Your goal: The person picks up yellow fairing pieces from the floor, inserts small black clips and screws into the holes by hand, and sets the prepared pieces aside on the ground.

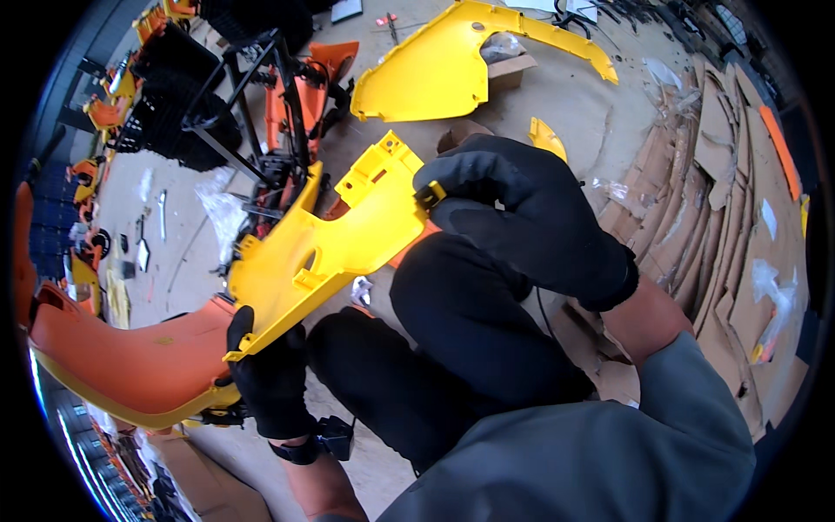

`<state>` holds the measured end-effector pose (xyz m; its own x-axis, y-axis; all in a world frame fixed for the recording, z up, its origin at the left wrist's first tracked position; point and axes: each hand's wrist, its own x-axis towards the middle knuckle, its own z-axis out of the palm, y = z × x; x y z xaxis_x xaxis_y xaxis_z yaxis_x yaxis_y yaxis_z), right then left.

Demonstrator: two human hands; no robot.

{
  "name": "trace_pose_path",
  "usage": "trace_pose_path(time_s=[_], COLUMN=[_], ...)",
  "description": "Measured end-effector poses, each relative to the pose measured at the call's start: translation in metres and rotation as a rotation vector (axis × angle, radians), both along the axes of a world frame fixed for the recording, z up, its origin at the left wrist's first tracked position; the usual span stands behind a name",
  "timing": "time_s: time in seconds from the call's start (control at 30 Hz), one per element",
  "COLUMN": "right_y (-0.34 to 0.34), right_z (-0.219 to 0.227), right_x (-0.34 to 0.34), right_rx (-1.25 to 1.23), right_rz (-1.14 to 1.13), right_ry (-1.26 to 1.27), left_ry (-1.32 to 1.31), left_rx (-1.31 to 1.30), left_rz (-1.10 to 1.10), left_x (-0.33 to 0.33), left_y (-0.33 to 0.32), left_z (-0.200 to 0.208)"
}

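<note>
A yellow plastic body panel lies tilted in front of my knees, its ribbed side and tabs facing me. My left hand, in a black glove, is closed round the panel's lower left corner. At the panel's upper right edge, my gloved right hand pinches a small black clip between thumb and fingers. The clip touches the panel's edge or sits very near it; I cannot tell which. Part of the clip is hidden by the fingertips.
A large yellow panel lies on the floor ahead. A black metal frame with orange parts stands to the left, near an orange curved fender-like piece. Stacked cardboard lines the right. A wrench lies on the floor.
</note>
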<state>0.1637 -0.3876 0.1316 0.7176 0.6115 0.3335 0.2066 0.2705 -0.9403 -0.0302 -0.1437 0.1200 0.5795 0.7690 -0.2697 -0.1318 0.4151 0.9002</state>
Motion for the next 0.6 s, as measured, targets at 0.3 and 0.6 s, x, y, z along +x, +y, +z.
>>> trace_pose_path(time_s=[0.3, 0.6], right_y=[0.025, 0.031], right_z=[0.006, 0.004], right_x=[0.002, 0.010], right_rx=[0.094, 0.196], right_rz=[-0.051, 0.062], right_ry=[-0.156, -0.329], left_ry=[0.522, 0.575], left_rx=[1.174, 1.148], left_rz=[-0.468, -0.485], left_x=[-0.004, -0.007], left_y=[0.016, 0.017], left_z=[-0.008, -0.002])
